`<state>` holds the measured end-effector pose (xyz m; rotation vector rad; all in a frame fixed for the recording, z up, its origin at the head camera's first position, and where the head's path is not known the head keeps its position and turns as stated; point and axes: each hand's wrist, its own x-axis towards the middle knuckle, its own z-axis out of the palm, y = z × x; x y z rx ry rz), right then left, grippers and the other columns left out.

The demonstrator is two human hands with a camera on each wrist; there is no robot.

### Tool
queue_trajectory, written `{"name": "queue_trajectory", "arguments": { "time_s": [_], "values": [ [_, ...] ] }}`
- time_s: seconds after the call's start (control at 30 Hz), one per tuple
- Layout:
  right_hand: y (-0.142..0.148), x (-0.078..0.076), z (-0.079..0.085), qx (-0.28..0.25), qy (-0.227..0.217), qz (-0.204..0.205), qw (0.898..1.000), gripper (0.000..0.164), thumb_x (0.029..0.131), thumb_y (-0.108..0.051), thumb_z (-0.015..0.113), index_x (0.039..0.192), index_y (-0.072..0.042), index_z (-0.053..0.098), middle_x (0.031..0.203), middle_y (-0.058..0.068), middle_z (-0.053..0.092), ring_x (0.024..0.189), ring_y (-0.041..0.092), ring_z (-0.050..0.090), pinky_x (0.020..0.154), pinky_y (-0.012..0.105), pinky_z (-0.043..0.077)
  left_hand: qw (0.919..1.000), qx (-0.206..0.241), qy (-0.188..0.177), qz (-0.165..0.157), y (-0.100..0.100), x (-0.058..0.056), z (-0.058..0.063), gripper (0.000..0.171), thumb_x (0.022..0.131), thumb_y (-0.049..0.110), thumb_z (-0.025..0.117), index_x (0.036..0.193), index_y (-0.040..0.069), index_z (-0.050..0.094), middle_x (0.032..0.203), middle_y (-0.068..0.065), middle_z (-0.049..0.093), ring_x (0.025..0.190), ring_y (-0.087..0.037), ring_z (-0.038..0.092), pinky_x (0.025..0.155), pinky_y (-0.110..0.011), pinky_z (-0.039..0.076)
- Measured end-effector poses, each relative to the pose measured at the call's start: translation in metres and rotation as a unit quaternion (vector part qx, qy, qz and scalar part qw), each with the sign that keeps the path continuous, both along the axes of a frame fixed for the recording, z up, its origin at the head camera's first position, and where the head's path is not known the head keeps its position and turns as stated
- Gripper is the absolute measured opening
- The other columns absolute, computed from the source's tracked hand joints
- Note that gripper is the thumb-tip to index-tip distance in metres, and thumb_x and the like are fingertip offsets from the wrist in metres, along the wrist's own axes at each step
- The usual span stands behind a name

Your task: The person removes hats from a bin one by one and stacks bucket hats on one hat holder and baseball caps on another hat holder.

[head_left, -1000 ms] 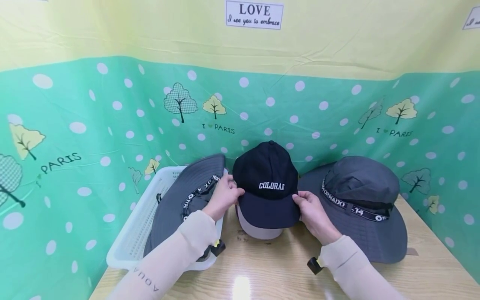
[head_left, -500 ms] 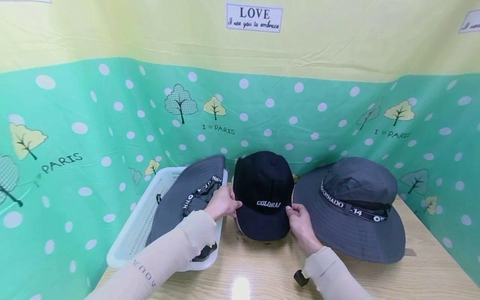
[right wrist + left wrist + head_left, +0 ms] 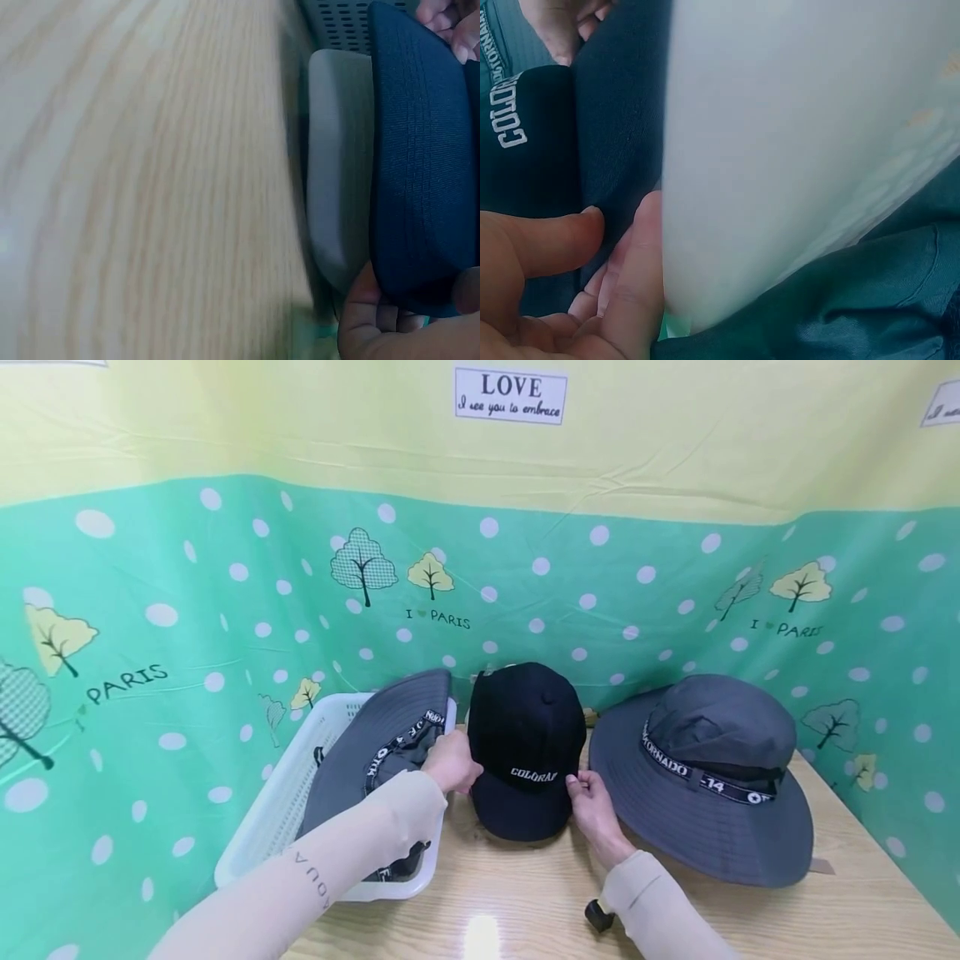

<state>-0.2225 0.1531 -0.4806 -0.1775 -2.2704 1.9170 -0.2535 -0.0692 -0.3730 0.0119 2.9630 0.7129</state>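
A black baseball cap with white "COLORAD" lettering stands mid-table, its brim toward me. My left hand pinches the brim's left edge; in the left wrist view its thumb lies on top, fingers at the edge. My right hand pinches the opposite edge, its fingers reaching below the brim in the right wrist view. Under the black brim sits a pale brim, so the black cap rests over another cap, mostly hidden from the head view.
Left of the cap, a white plastic basket holds a tilted grey wide-brimmed hat. Another grey wide-brimmed hat lies close on the right. Behind the wooden table hangs a green and yellow patterned curtain.
Both hands have lowered the black cap, tipping its front down over the pale-brimmed cap, which has gone out of the head view. In the last half second it has shifted only slightly.
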Motion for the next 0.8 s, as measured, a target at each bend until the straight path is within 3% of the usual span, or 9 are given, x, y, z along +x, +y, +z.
{"name": "queue_trajectory", "arguments": {
  "time_s": [0.2,0.37,0.53,0.63,0.8],
  "values": [
    [-0.002,-0.002,0.001,0.022,-0.041,-0.01,0.999,0.026,0.102,-0.019,0.044,0.115,0.003,0.044,0.096,0.015,0.055,0.086,0.022,0.052,0.072,0.028,0.041,1.0,0.004,0.002,-0.001,0.0,-0.002,-0.002,0.019,0.077,0.016,0.073,0.083,0.0,0.064,0.064,-0.007,0.06,0.056,-0.02,0.062,0.071,-0.031,0.053],
    [-0.008,0.007,0.004,0.05,-0.036,-0.019,0.998,0.026,0.102,-0.014,0.043,0.117,0.006,0.041,0.1,0.017,0.054,0.091,0.024,0.051,0.074,0.028,0.041,0.9997,0.025,-0.002,0.004,-0.002,0.001,-0.002,0.02,0.078,0.019,0.076,0.076,0.004,0.063,0.059,-0.003,0.059,0.054,-0.018,0.062,0.072,-0.031,0.053],
    [-0.011,0.019,0.006,0.054,-0.035,0.005,0.998,0.034,0.101,-0.012,0.043,0.125,0.01,0.036,0.106,0.024,0.057,0.098,0.03,0.056,0.08,0.033,0.044,0.9998,0.016,0.007,-0.008,-0.004,0.005,0.001,0.025,0.079,0.02,0.076,0.066,0.01,0.058,0.057,0.0,0.058,0.064,-0.021,0.062,0.068,-0.029,0.051],
    [-0.01,0.028,0.009,0.049,-0.043,0.025,0.998,0.041,0.101,-0.011,0.043,0.132,0.012,0.029,0.117,0.031,0.054,0.108,0.035,0.055,0.089,0.04,0.044,0.9996,0.018,-0.001,-0.021,-0.005,0.008,0.004,0.025,0.081,0.018,0.075,0.064,0.01,0.058,0.053,0.002,0.058,0.059,-0.017,0.063,0.064,-0.027,0.05],
    [-0.006,0.045,0.015,0.023,-0.058,0.051,0.997,0.048,0.101,-0.007,0.042,0.139,0.013,0.021,0.13,0.034,0.043,0.118,0.04,0.048,0.094,0.047,0.044,0.9974,0.06,-0.009,-0.038,-0.011,0.014,0.009,0.022,0.081,0.013,0.073,0.065,0.009,0.06,0.049,0.002,0.06,0.047,-0.011,0.06,0.055,-0.023,0.049]
  ]
}}
